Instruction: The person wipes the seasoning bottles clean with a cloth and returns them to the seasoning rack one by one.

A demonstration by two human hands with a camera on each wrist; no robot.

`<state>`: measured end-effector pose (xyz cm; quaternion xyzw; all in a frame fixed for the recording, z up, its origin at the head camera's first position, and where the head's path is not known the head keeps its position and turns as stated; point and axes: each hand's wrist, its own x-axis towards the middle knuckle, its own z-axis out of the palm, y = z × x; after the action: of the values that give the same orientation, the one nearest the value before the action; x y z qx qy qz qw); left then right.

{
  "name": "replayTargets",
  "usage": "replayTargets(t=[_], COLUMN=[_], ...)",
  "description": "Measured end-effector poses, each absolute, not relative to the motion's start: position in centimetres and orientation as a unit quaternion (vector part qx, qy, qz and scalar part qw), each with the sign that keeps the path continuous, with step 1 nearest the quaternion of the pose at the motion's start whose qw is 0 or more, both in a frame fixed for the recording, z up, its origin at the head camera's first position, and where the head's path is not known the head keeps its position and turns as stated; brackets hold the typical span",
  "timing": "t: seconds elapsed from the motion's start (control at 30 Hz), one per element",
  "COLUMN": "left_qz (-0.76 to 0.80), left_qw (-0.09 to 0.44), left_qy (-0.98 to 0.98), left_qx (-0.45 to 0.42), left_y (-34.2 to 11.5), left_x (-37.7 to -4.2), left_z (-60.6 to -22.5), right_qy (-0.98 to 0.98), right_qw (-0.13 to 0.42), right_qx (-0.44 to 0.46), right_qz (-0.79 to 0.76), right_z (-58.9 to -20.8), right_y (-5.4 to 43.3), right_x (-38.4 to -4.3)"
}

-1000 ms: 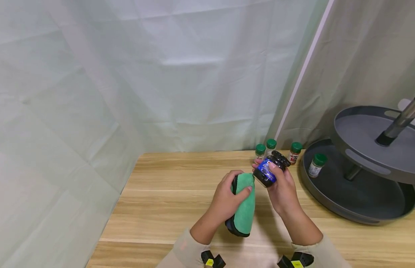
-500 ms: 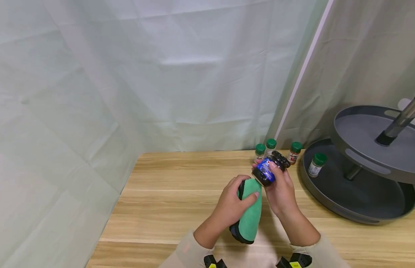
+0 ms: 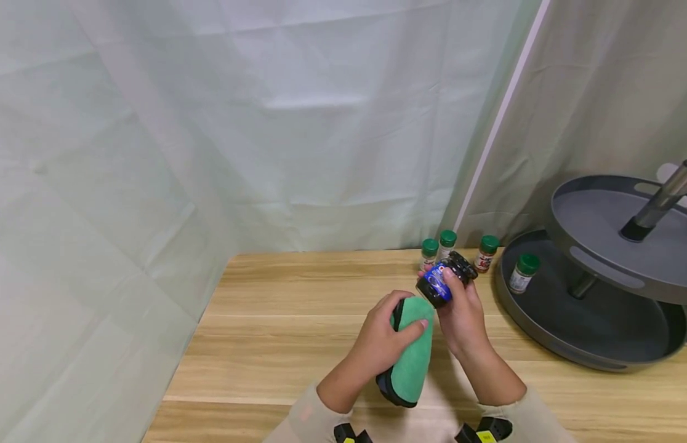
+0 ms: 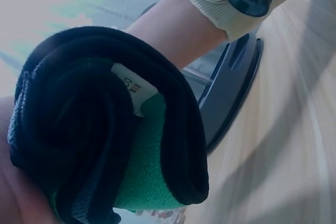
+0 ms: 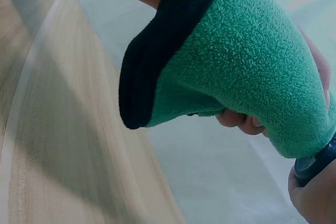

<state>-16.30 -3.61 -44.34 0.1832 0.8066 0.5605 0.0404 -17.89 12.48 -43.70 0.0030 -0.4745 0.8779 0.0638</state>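
Rolled green terry cloth [image 3: 413, 360] points its far end at the base of a tilted, blue-labelled dark glass jar [image 3: 436, 284], touching.
Left hand [image 3: 379, 337] curls round the cloth; right hand [image 3: 462, 315] grips the jar, nearer the wooden desk's [image 3: 277, 307] far edge.

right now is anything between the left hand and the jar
Yes, the cloth: the left hand grips it, and its far end lies against or close to the base of the jar, held in the right hand. Nothing else shows between.
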Motion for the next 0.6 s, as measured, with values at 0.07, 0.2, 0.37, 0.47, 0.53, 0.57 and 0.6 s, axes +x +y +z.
replayTargets(t=[0.07,0.2,0.37,0.47,0.53,0.57,0.6], left_qz=[0.563,0.57,0.581,0.579,0.577,0.575,0.574], left_qw=[0.039,0.034,0.025,0.019,0.02,0.023,0.027], left_qy=[0.806,0.806,0.804,0.806,0.808,0.809,0.809], left_qx=[0.176,0.154,0.124,0.118,0.117,0.118,0.121], left_y=[-3.74,-4.09,-4.38,-4.49,-4.49,-4.49,-4.46], left_x=[-16.43,-16.64,-16.96,-17.17,-17.26,-17.27,-17.29], left_z=[-44.25,-44.12,-44.08,-44.16,-44.21,-44.24,-44.32], right_qy=[-0.478,-0.482,-0.488,-0.486,-0.481,-0.479,-0.477], right_qw=[0.061,0.054,0.049,0.047,0.045,0.044,0.046], right_qx=[0.012,0.021,0.015,0.014,0.015,0.015,0.021], right_qz=[0.876,0.874,0.872,0.873,0.875,0.876,0.877], right_z=[-43.74,-43.73,-43.54,-43.38,-43.25,-43.19,-43.16], right_y=[12.5,12.48,12.31,12.2,12.14,12.12,12.1], right_x=[-17.91,-17.82,-17.49,-17.22,-17.08,-17.03,-16.99])
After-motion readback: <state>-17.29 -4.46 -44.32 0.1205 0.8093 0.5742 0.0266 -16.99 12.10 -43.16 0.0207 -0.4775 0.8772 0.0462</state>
